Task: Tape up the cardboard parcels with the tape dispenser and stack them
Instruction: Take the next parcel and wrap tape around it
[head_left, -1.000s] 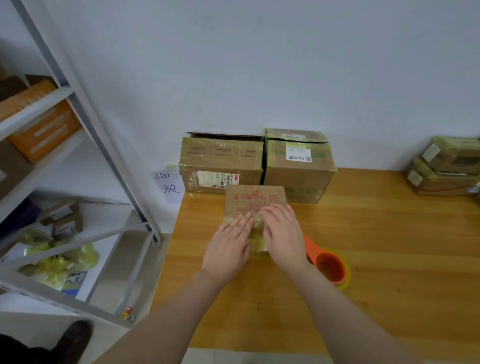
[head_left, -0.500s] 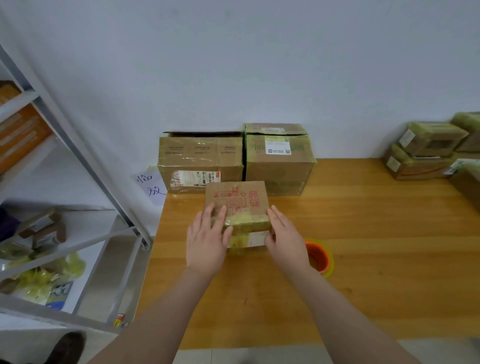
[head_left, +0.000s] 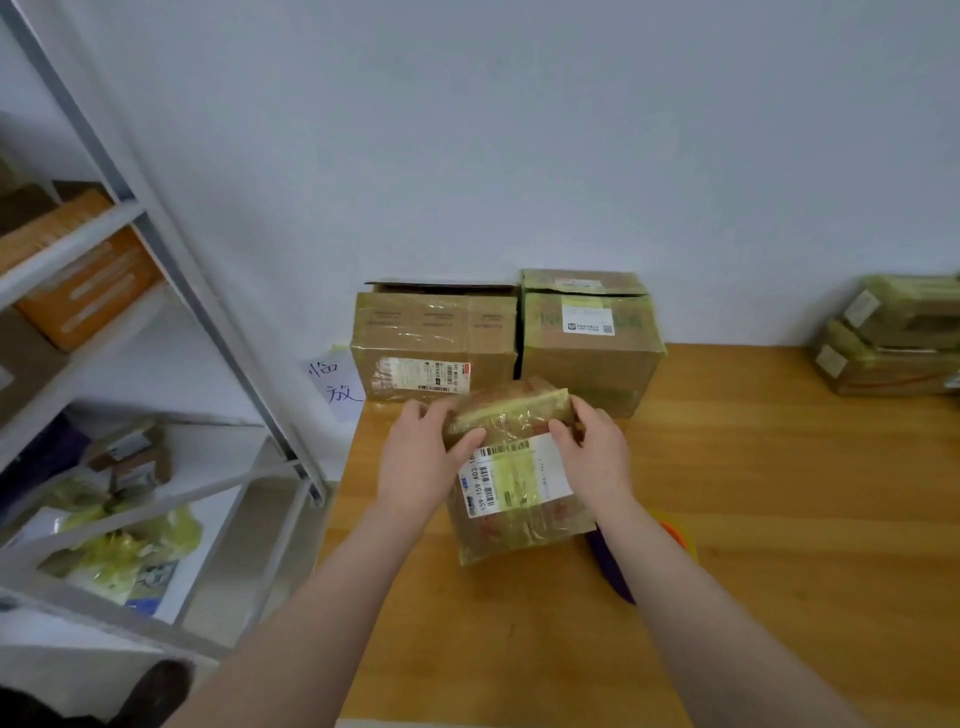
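A small cardboard parcel (head_left: 514, 483) wrapped in yellowish tape is tilted up off the wooden table (head_left: 779, 519), its white barcode label facing me. My left hand (head_left: 421, 462) grips its upper left edge, thumb on the front face. My right hand (head_left: 592, 457) holds the upper right edge. The orange tape dispenser (head_left: 675, 535) lies on the table right behind my right forearm, mostly hidden by it. Two larger taped boxes, one at the left (head_left: 436, 343) and one at the right (head_left: 587, 338), stand against the wall just beyond the parcel.
A stack of taped parcels (head_left: 893, 338) sits at the table's far right. A metal shelf rack (head_left: 171, 270) with boxes and bags stands left of the table. A paper note (head_left: 335, 382) hangs at the table's back left corner.
Both hands went from pressing on the parcel's top to gripping its sides. The parcel has been lifted and tipped toward me, so its labelled face now shows.
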